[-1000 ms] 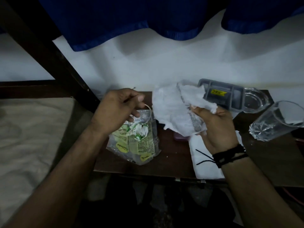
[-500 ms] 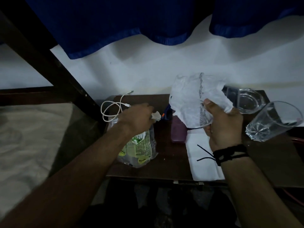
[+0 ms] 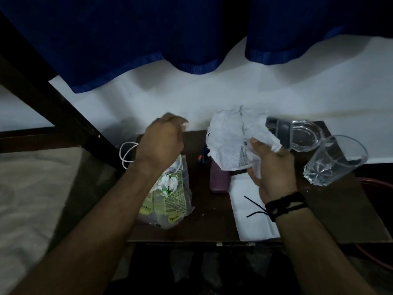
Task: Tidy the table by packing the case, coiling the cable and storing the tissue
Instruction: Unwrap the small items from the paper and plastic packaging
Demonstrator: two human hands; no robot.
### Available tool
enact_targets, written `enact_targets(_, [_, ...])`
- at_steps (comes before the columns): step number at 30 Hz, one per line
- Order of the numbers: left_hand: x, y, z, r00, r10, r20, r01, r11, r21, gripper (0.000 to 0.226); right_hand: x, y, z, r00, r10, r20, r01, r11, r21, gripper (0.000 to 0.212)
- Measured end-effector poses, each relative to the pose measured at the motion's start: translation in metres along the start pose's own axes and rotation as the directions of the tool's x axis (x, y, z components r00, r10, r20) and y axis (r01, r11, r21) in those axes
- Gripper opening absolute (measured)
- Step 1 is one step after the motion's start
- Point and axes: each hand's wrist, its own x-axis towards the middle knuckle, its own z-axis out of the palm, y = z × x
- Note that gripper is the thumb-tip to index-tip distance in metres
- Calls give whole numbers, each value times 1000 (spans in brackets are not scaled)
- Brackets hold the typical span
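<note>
My left hand (image 3: pixel 162 141) is closed in a fist above a clear green-printed packet (image 3: pixel 168 201), and a thin strand of the white cable runs down from it. Loops of that cable (image 3: pixel 125 155) lie at the table's left edge, beside my wrist. My right hand (image 3: pixel 270 167) grips a crumpled white printed wrapper (image 3: pixel 231 137), held up over the table. Under the wrapper stands a purple case (image 3: pixel 219 179). A flat folded white tissue (image 3: pixel 253 211) lies on the brown table (image 3: pixel 208 228) below my right wrist.
A grey compartment tray (image 3: pixel 278 129) and a glass ashtray (image 3: pixel 307 135) sit at the back right, with a clear tumbler (image 3: pixel 333 161) nearer. A small blue-and-orange object (image 3: pixel 203 157) lies behind the case. A dark bed frame (image 3: pixel 53 107) and mattress (image 3: pixel 32 199) are to the left.
My left hand has risen from the packet's top toward the wall, drawing the cable up with it. The right hand still holds the wrapper in about the same place.
</note>
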Motion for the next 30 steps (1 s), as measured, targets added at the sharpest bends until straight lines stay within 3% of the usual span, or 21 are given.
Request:
enact_targets(2, [-8,16,-18,974,67,-218,-97,987,-130,27,-2,1,2,998,43,45,-41,998,-48,11])
enact_targets(3, [-14,27,-23,960,116,-254,-162,972,-169,26,-3,2,2,996,71,59,-66,994,-81,9])
enact_targets(5, [-22,47,-25,960,210,-183,-247,945,-212,21,-4,5,4,986,149,69,-141,983,-114,14])
enact_targets(8, [-29,64,-9,967,254,15,-247,952,-182,15,-8,7,7,947,277,165,-265,960,-90,27])
enact_targets(11, [-33,65,7,950,307,46,-299,945,-131,9,-10,7,8,874,350,338,-357,933,-43,49])
enact_targets(14, [-41,64,10,953,298,45,-283,937,-204,16,-8,7,6,842,345,414,-370,929,-20,57])
enact_targets(19, [-48,63,8,978,208,11,-200,953,-227,16,-13,6,6,824,287,489,-311,950,-34,42])
enact_targets(23, [-49,50,-13,962,264,65,-247,949,-193,21,-19,7,8,894,221,390,-216,975,-57,36])
enact_targets(25, [-46,26,-26,979,196,53,-182,964,-194,21,-17,7,8,931,200,306,-192,980,-56,38])
enact_targets(27, [-40,-7,-39,995,42,87,-28,987,-156,14,-15,6,7,951,179,254,-180,984,-20,41])
enact_targets(30, [-33,-50,-56,921,-216,324,208,976,60,20,-15,6,8,960,166,225,-173,985,12,42])
